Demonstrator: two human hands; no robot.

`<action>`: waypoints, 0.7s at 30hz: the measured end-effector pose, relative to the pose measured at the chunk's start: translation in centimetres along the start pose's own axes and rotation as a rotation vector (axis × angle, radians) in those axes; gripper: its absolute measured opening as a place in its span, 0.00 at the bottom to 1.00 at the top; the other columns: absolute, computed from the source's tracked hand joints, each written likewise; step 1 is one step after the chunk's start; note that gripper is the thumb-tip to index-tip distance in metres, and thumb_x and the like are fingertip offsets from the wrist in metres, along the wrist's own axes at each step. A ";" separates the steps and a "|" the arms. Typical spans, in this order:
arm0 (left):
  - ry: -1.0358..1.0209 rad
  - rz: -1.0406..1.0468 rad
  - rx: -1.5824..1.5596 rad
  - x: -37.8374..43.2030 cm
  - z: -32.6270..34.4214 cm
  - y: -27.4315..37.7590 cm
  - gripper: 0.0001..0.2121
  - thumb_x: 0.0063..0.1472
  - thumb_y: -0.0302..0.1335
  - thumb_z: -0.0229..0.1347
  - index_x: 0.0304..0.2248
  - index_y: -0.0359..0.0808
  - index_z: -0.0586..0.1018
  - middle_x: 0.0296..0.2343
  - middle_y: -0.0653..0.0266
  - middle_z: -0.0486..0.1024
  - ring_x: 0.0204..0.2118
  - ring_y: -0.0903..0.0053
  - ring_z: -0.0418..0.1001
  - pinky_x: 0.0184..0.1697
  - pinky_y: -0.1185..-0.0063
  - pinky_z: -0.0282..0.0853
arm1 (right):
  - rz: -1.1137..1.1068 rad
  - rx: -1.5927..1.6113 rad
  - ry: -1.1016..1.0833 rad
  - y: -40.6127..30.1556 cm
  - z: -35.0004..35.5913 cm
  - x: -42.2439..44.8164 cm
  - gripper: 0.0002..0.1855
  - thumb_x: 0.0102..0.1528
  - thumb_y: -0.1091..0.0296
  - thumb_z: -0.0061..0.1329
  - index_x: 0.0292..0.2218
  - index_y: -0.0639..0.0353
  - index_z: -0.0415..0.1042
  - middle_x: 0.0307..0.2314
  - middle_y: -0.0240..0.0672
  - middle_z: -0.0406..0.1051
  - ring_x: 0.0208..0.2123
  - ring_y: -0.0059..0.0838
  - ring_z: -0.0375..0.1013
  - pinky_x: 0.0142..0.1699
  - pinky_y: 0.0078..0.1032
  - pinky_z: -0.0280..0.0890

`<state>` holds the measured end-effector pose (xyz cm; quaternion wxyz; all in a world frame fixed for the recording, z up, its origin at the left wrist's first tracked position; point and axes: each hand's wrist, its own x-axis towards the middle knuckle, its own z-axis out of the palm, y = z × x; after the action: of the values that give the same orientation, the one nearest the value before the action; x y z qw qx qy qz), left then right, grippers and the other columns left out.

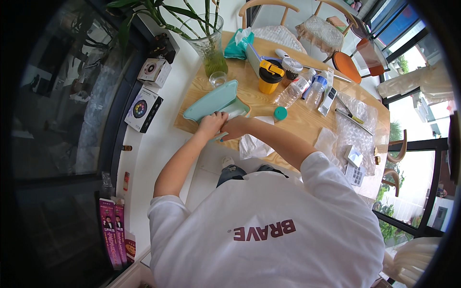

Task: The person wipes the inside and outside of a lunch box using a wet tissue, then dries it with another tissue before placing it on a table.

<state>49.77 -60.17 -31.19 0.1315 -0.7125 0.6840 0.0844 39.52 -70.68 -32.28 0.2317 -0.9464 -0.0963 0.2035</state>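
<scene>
A mint-green box (pixel 238 108) stands at the table's near left edge, its long lid (pixel 212 100) raised. White material, perhaps tissue or a liner, shows inside. My left hand (pixel 211 125) rests at the front of the box with its fingers bent over the rim; its fingertips are partly hidden. Right beside it, my right hand (pixel 236 127) grips the box's front part, where a pale green edge shows below the fingers. The two hands meet at the fingers. Crumpled white paper (pixel 254 145) lies just right of my right hand, under the forearm.
Around the wooden table (pixel 306 120) are a glass vase (pixel 212 54) with plant stems, a small glass (pixel 218 80), a yellow cup (pixel 270 77), plastic bottles (pixel 293 90), a green cap (pixel 280 113) and bubble wrap (pixel 360 133). Boxed goods (pixel 143 109) sit on the left ledge.
</scene>
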 end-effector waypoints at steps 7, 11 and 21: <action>-0.063 0.182 -0.267 -0.7 3.1 -1.9 0.29 0.56 0.37 0.45 0.54 0.32 0.51 0.53 0.48 0.48 0.56 0.61 0.48 0.57 0.72 0.46 | -0.126 0.220 0.269 1.3 -3.1 -3.9 0.11 0.51 0.64 0.41 0.33 0.58 0.69 0.27 0.43 0.70 0.29 0.42 0.69 0.33 0.35 0.63; -0.143 0.118 -0.504 0.1 1.0 -2.0 0.25 0.57 0.36 0.45 0.51 0.30 0.58 0.53 0.47 0.50 0.57 0.61 0.48 0.57 0.74 0.47 | 0.048 0.145 0.767 2.8 -2.4 -6.2 0.07 0.49 0.67 0.41 0.30 0.59 0.67 0.23 0.43 0.68 0.26 0.43 0.68 0.30 0.35 0.63; 0.285 -0.141 -0.445 2.7 1.2 0.5 0.12 0.58 0.29 0.41 0.37 0.31 0.69 0.35 0.47 0.69 0.38 0.56 0.67 0.42 0.68 0.61 | 0.253 0.208 1.024 3.1 0.0 -6.6 0.06 0.48 0.70 0.43 0.31 0.57 0.67 0.29 0.37 0.65 0.26 0.38 0.68 0.30 0.30 0.64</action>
<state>49.46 -62.36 -33.22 -0.1205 -0.7746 0.6087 0.1222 33.90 -75.22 -31.51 0.3153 -0.9007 0.1646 -0.2493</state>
